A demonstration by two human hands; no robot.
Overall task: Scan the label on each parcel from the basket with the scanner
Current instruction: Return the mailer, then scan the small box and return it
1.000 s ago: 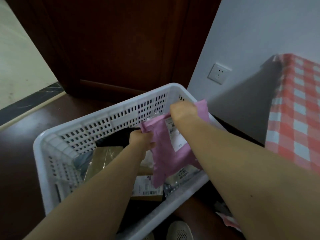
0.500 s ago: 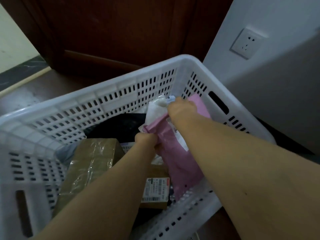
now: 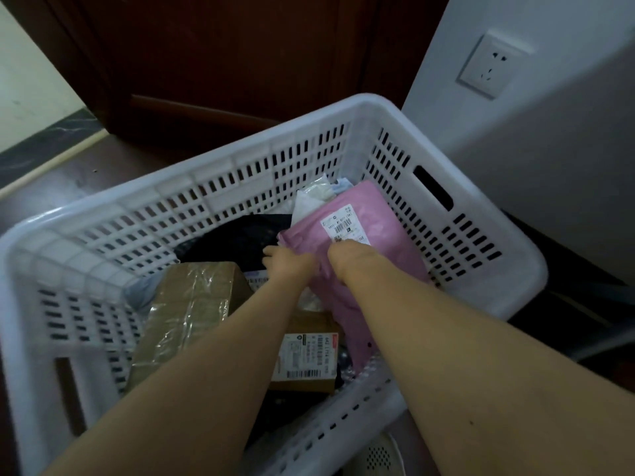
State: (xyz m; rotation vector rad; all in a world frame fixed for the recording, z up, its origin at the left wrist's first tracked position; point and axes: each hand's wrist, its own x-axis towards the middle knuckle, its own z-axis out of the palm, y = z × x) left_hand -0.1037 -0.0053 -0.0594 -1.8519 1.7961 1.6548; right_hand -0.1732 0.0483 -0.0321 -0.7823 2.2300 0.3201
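A white slotted basket (image 3: pixel 281 159) sits on the dark floor and holds several parcels. A pink mailer bag (image 3: pixel 385 231) with a white barcode label (image 3: pixel 343 225) leans against the basket's right wall. My right hand (image 3: pixel 350 262) presses on the bag just below the label, fingers curled on it. My left hand (image 3: pixel 288 264) grips the bag's left edge. A taped brown box (image 3: pixel 185 314) lies at the left. A smaller brown box with a label (image 3: pixel 305 359) lies under my forearms. No scanner is in view.
A black parcel (image 3: pixel 240 238) and a white wrapped parcel (image 3: pixel 312 197) lie at the back of the basket. A dark wooden door (image 3: pixel 223 56) stands behind. A white wall with a socket (image 3: pixel 491 67) is at the right. A white shoe (image 3: pixel 378 455) shows below.
The pink bag has come down from above the rim into the basket against its right wall. Both hands slid lower on it, uncovering the label. The camera has moved closer to the basket.
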